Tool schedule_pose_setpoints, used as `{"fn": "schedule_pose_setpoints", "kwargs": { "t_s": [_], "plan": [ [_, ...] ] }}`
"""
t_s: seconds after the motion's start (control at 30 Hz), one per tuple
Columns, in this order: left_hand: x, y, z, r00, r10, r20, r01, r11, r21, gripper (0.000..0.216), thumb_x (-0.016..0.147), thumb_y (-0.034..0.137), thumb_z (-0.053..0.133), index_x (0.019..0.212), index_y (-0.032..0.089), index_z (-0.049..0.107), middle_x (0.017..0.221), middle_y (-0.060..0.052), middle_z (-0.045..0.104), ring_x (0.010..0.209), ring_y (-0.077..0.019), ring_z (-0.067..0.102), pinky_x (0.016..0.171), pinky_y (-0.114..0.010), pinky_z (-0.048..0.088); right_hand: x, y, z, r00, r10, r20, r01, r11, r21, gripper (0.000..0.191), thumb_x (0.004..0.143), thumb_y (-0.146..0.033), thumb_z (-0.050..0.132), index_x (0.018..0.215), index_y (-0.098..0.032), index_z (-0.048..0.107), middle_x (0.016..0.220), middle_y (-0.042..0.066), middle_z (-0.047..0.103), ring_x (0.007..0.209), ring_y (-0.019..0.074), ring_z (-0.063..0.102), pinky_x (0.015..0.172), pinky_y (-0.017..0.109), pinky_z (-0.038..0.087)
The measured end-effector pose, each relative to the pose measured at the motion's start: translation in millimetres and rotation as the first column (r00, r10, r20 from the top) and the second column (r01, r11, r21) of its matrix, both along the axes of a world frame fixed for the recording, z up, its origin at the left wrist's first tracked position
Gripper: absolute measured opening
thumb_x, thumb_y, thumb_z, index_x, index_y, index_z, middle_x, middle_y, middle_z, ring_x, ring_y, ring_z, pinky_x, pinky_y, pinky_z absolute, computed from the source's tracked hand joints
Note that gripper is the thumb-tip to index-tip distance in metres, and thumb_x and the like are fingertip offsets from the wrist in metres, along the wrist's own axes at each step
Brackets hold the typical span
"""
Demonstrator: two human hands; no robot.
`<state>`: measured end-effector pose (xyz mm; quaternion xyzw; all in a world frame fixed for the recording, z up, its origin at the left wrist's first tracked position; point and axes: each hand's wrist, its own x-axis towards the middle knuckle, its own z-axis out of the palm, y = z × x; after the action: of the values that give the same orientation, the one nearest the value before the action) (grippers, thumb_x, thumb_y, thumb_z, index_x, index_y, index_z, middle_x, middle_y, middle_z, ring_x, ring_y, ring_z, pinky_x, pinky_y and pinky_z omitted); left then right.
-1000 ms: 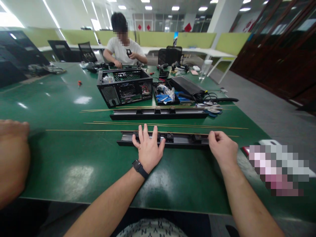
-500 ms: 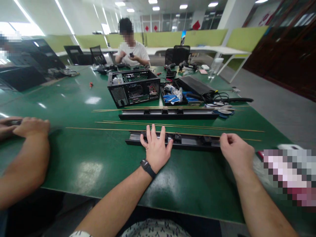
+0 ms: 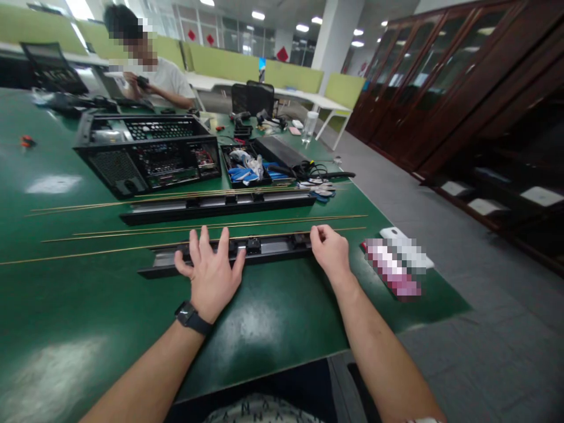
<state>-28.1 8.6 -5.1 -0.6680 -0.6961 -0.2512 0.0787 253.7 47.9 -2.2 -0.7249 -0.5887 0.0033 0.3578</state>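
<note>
A black rail point(image 3: 275, 254) lies left to right on the green table point(image 3: 282, 341), a thin gold rod point(image 3: 88, 254) along its far edge. The left hand point(image 3: 214, 282) covers part of the rail, grip spread; the right hand's point(image 3: 331, 252) grip seems to pinch the rod near the rail's right end. Uneven pulling could bend the rod; light steadying could let the rail slide. Fingers hide the pinch point; the rod's left tip is cut off.
</note>
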Motion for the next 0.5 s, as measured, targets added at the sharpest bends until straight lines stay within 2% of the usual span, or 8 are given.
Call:
{"fn": "schedule_pose_setpoints", "kwargs": {
  "t_s": [0.13,0.33,0.5],
  "plan": [
    [-0.7,0.4,1.1,1.0,-0.009,0.013,0.009,1.0,-0.007,0.058,0.108,0.048,0.051,0.158,0.02,0.057,0.175,-0.027,0.036,0.167,-0.0448,0.023,0.126,-0.077,0.015,2.6,0.7,-0.9,0.999,-0.05,-0.018,0.05,0.999,0.018,0.037,0.104,-0.05,0.05,0.087,-0.026,0.072,0.08,0.004,0.077,0.074,0.0216,0.07,0.074,0.032,0.044],
    [-1.8,1.5,-0.4,1.0,-0.027,0.009,0.027,1.0,0.003,0.059,0.108,0.049,0.051,0.159,0.018,0.058,0.174,-0.03,0.036,0.166,-0.0468,0.024,0.125,-0.078,0.015,-1.6,1.5,-5.1,0.998,0.063,-0.018,-0.062,0.997,0.043,0.039,0.104,-0.054,0.052,0.092,-0.026,0.076,0.081,0.003,0.077,0.075,0.0204,0.07,0.075,0.031,0.044],
    [-2.6,1.8,-2.9,1.0,-0.022,-0.009,0.022,0.999,0.025,0.058,0.109,0.049,0.051,0.159,0.02,0.058,0.174,-0.029,0.037,0.166,-0.0458,0.025,0.125,-0.077,0.016,4.6,2.2,-2.6,0.999,-0.046,0.013,0.046,0.999,0.016,0.037,0.104,-0.049,0.05,0.088,-0.025,0.074,0.082,0.005,0.078,0.075,0.0218,0.07,0.076,0.033,0.044]
  ]
}}
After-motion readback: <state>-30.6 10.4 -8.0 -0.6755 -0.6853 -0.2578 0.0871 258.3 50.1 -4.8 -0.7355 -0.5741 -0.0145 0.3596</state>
